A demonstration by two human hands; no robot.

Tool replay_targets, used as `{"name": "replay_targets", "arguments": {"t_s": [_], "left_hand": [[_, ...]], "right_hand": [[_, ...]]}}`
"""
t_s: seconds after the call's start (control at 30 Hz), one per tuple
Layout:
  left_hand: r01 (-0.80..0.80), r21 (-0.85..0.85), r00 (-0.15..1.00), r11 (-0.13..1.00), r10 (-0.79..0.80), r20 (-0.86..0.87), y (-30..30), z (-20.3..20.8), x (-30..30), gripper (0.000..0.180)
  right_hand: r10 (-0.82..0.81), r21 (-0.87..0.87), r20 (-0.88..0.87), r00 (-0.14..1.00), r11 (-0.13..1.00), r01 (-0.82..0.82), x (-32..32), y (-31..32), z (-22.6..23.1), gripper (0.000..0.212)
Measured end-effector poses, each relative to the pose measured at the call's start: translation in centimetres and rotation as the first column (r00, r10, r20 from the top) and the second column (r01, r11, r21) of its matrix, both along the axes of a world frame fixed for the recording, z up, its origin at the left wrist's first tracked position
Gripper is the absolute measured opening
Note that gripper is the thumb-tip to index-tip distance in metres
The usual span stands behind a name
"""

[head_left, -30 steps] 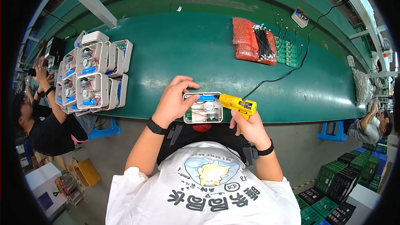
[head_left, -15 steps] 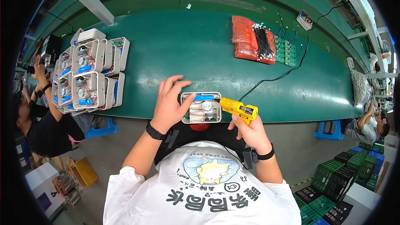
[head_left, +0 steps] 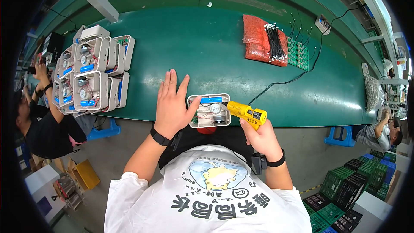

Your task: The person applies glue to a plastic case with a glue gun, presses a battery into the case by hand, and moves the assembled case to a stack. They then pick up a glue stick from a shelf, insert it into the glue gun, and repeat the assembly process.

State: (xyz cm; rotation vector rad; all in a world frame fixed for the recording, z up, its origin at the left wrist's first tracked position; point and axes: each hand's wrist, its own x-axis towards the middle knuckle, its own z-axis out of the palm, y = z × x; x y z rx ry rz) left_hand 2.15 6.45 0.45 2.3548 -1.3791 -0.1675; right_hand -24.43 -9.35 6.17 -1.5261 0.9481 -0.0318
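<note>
A white plastic housing lies open side up at the table's near edge. Inside it are a blue cylindrical battery, a round metal part and thin wires. My left hand is open, its fingers spread on the tabletop to the left, with the thumb over the housing's left rim near the battery. A yellow glue gun is held by its handle in my right hand. Its nozzle reaches the housing's right side near the battery's end. Whether glue comes out cannot be made out.
Similar filled housings stand stacked at the left of the green table. Red bubble wrap with black cables and green circuit boards lies at the far right. A black cord trails across the table. Co-workers sit on both sides.
My left hand has flattened and turned, its fingers now pointing away from me instead of curling over to the right. The glue gun has stayed almost in place at the housing.
</note>
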Motion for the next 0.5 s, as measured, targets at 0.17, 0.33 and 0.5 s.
{"name": "replay_targets", "arguments": {"t_s": [0.17, 0.33, 0.5], "left_hand": [[0.007, -0.080, 0.993, 0.997, -0.016, -0.113, 0.5, -0.8, -0.5, 0.070], [0.015, -0.094, 0.989, 0.995, -0.028, -0.144, 0.5, -1.2, -1.1, 0.069], [0.016, -0.073, 0.986, 0.997, -0.028, -0.164, 0.4, -0.6, -1.0, 0.075]], "right_hand": [[0.063, -0.183, 0.108, 0.992, 0.982, -0.043, 0.3, 0.6, 0.1, 0.023], [0.117, -0.117, 0.198, 0.973, 0.989, -0.095, 3.1, 1.5, 0.1, 0.027], [0.202, 0.006, 0.043, 0.978, 0.979, -0.202, 4.4, 1.2, 0.4, 0.032]]}}
